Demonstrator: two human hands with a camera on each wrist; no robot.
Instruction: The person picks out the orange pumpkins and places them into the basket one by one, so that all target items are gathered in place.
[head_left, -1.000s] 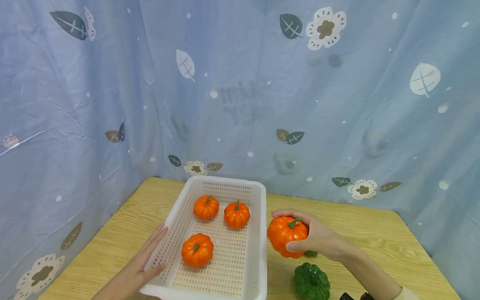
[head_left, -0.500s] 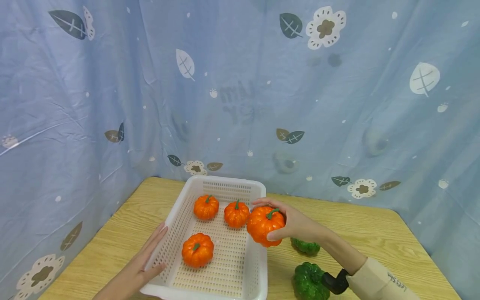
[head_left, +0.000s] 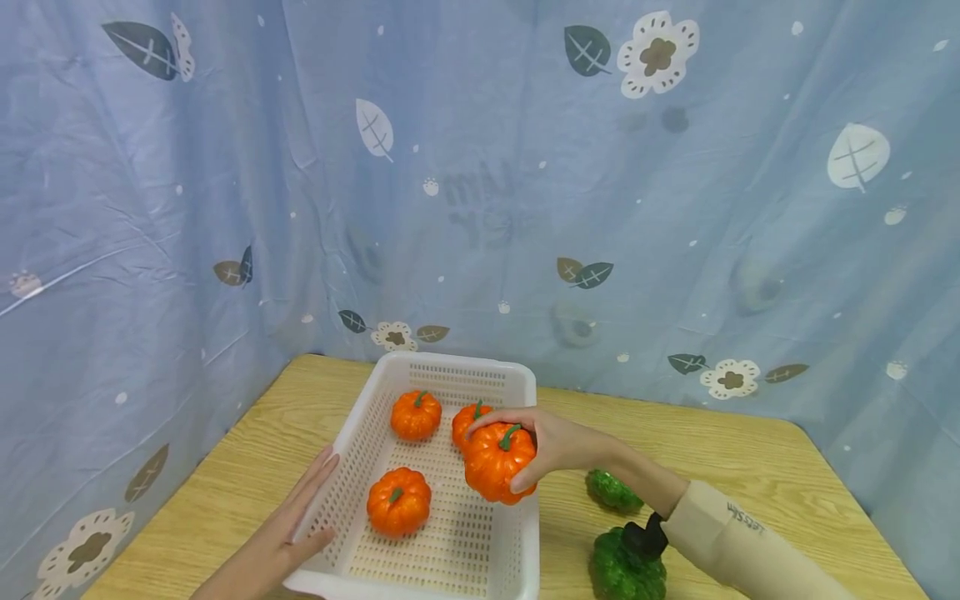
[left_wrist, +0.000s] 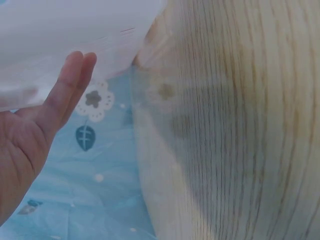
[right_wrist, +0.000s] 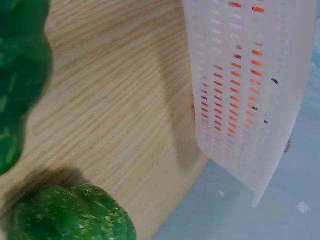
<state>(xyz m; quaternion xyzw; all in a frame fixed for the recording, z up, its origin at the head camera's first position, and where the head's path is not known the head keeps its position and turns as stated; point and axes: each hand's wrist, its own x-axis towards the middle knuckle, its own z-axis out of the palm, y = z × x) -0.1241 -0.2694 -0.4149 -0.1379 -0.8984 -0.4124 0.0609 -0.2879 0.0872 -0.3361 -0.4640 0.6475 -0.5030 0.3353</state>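
My right hand (head_left: pixel 551 446) grips a large orange pumpkin (head_left: pixel 497 467) by its sides, over the right part of the white plastic basket (head_left: pixel 528 517). Fingers curl over the far side and the thumb presses the near side. Inside the basket lie smaller orange pumpkins: one at the back left (head_left: pixel 416 415), one at the front left (head_left: pixel 399 502), and one (head_left: pixel 462 423) partly hidden behind the held pumpkin. On the basket's left wall my left hand (head_left: pixel 281 533) rests with straight fingers; the left wrist view shows that hand (left_wrist: pixel 47 110) beside the pale basket side (left_wrist: pixel 60 45).
Right of the basket, two green pumpkins lie on the wooden table: one farther back (head_left: pixel 613 492), another nearer (head_left: pixel 626 567), partly covered by a black wrist strap (head_left: pixel 647 537). A blue patterned curtain (head_left: pixel 465 208) hangs along the table's back and left edges.
My right hand has carried the large orange pumpkin leftward from beside the basket to above its inside. The left hand has stayed at the basket's left wall.
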